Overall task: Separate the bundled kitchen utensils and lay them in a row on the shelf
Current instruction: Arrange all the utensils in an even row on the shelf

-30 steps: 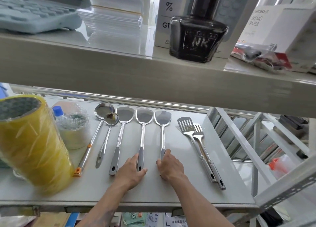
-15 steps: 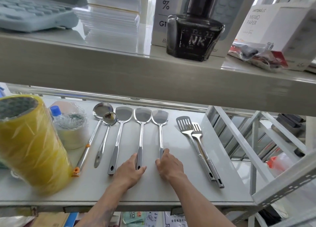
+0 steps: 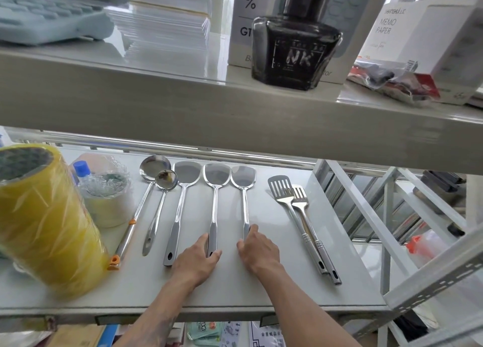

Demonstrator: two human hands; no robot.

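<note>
Steel utensils lie side by side on the grey lower shelf (image 3: 235, 289). From the left: a long ladle (image 3: 142, 208) with an orange tip, a smaller ladle (image 3: 159, 205), then three flat spatulas (image 3: 180, 210) (image 3: 214, 203) (image 3: 245, 203). Further right a slotted turner (image 3: 283, 197) and a fork-like turner (image 3: 304, 210) overlap. My left hand (image 3: 194, 261) grips the handle end of the middle spatula. My right hand (image 3: 258, 251) holds the handle of the right spatula. Both handles are partly hidden by my fingers.
A big yellow tape roll (image 3: 44, 216) stands at the shelf's left front, with a wrapped clear tape roll (image 3: 107, 197) and a blue-capped bottle (image 3: 82, 169) behind it. The upper shelf (image 3: 235, 106) overhangs, carrying an ink bottle (image 3: 295, 43). White metal racking (image 3: 392, 231) borders the right.
Both hands stay on the two spatula handles. The spatulas look barely shifted; mostly the view has drifted slightly.
</note>
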